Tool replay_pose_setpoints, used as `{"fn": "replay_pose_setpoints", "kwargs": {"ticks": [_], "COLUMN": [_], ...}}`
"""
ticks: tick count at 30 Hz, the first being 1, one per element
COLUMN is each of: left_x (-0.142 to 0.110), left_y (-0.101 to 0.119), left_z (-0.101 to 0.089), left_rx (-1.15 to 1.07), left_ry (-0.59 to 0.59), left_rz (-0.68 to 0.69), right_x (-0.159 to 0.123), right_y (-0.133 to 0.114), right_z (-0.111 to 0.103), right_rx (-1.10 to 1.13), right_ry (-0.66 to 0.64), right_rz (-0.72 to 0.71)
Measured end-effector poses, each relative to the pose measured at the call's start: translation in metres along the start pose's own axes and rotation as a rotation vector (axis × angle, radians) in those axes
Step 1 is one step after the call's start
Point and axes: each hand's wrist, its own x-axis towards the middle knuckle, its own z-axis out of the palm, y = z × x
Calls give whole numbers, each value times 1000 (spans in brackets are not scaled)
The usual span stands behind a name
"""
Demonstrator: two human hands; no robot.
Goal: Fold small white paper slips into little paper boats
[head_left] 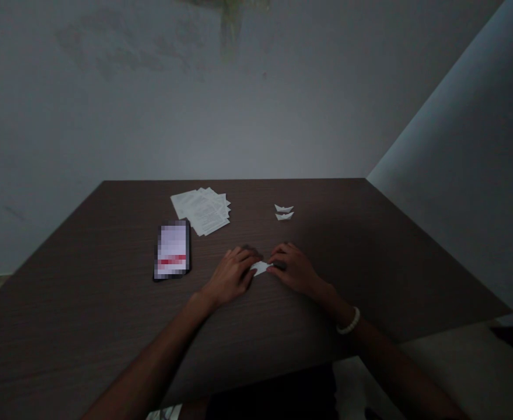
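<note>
Between my two hands, low over the middle of the table, is a small piece of folded white paper (pixel 260 268). My left hand (pixel 234 271) grips its left side, thumb toward me and fingers curled over the far side. On the opposite end, my right hand (pixel 295 268) pinches the paper's right tip with bent fingers. Part of the paper is covered by the fingers, so its full shape is hidden. Beyond my hands, two small white paper boats (pixel 284 216) sit one behind the other.
A fanned stack of printed paper sheets (pixel 201 210) lies at the back left. Nearer, left of my hands, rests a phone or tablet (pixel 172 249) with a lit, blurred screen. The brown wooden table (pixel 107 251) meets a grey wall (pixel 256 128) at the back and another at right.
</note>
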Motion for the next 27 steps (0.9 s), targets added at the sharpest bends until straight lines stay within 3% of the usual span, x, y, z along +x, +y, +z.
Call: {"fn": "replay_pose_setpoints", "kwargs": {"ticks": [15,20,27], "left_x": [-1,-2,-2], "left_y": [-2,-5,-8], "left_z": [2,3,7], "left_rx": [-27,-110,-167], "left_ry": [6,14,46], "left_rz": [-46,-56,-90], "right_x": [9,8,5], "right_y": [-8,-8,-7], "right_z": [-1,2,11], "right_rx": [-19,29,223], "right_ry": [-47,-10,76], "right_rz": [71,73,180]}}
